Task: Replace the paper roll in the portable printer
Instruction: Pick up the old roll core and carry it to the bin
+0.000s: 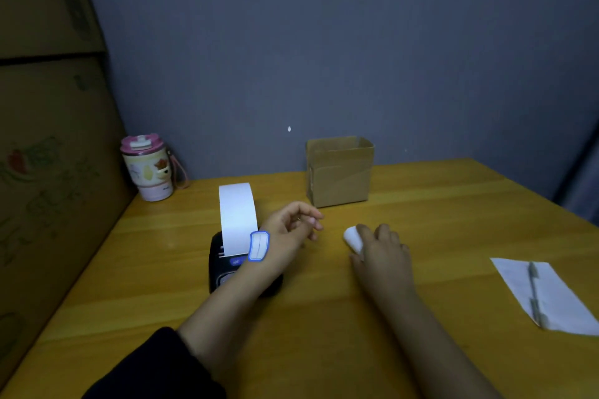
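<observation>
While right hand (382, 249) grasps paper roll (353, 238), left hand (291, 223) hovers loose.

Printer (227, 269) left of paper roll (352, 238)

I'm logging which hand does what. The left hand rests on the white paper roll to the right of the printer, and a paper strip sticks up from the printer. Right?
Not quite: the head view shows the right hand on the white paper roll. The left hand hovers open over the printer. The paper strip does stick up from it.
</observation>
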